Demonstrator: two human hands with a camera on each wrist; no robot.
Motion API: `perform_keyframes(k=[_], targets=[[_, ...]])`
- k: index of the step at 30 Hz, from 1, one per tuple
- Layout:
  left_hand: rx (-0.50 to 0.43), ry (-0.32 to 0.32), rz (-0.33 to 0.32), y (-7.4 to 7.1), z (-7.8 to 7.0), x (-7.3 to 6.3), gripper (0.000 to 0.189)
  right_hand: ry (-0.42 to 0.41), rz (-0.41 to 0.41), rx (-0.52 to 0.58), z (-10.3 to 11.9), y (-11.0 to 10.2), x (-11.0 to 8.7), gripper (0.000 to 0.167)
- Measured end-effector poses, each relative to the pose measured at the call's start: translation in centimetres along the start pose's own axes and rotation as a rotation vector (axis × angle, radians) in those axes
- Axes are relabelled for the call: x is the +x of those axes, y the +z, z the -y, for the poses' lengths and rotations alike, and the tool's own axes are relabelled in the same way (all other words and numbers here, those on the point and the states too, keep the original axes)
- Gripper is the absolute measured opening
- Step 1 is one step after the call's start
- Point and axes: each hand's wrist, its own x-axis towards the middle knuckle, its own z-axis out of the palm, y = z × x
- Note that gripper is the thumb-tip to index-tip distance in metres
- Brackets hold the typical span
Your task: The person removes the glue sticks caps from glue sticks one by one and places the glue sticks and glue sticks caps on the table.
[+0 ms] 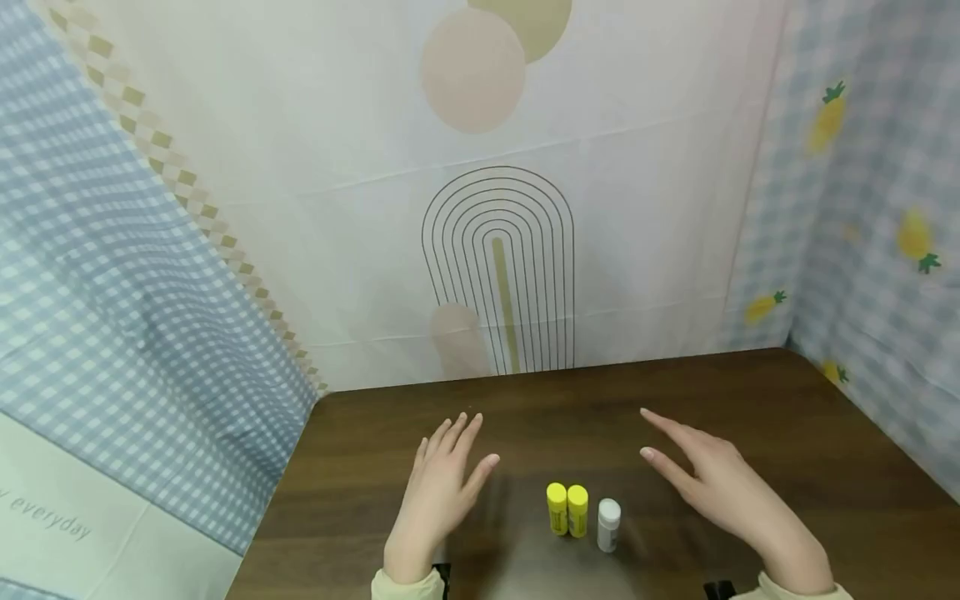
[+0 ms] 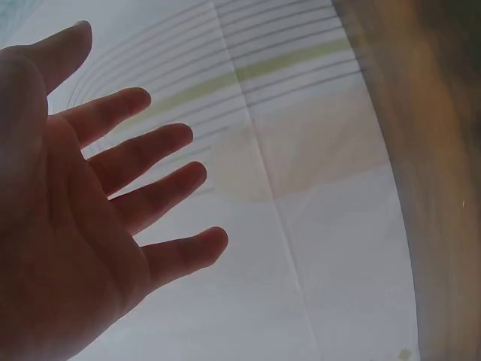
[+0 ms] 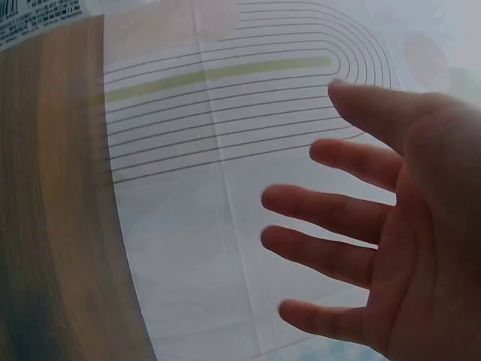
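Note:
Two small yellow capped tubes [image 1: 567, 510], shaped like glue sticks, stand upright side by side on the brown table. Just right of them is a white capped tube [image 1: 609, 525], also upright. My left hand [image 1: 438, 496] is held to the left of the yellow tubes, apart from them, with its fingers spread. To the right of the white tube, my right hand [image 1: 716, 483] is held with thumb and fingers apart, touching none of the tubes. Both wrist views show bare palms: the left palm [image 2: 68, 241] and the right palm [image 3: 413, 263] hold nothing.
The dark wooden table [image 1: 360, 450] reaches back to a white patterned cloth [image 1: 345, 275]. Blue checked cloth [image 1: 150, 317] hangs along the left side, and pineapple-print cloth [image 1: 877, 275] along the right. A printed label with a barcode [image 3: 37, 19] shows at the right wrist view's top corner.

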Motion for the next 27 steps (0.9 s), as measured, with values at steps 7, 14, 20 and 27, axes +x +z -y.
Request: perform_keyframes(k=[7, 14, 20, 27], targets=[[-0.055, 0.106, 0.062, 1.2, -0.9, 0.8, 0.065, 0.001, 0.078, 0.042, 1.1, 0.3, 0.6, 0.057], [-0.033, 0.209, 0.205, 3.1, -1.9, 0.0, 0.067, -0.026, 0.1, 0.06, 2.0, 0.6, 0.5, 0.054], [-0.061, 0.27, 0.286, 5.0, -2.8, 0.1, 0.063, -0.06, 0.057, 0.043, 2.3, 0.5, 0.2, 0.051], [-0.178, 0.268, 0.374, 6.7, -2.6, 0.6, 0.034, -0.065, 0.058, 0.032, 1.6, 1.3, 0.0, 0.049]])
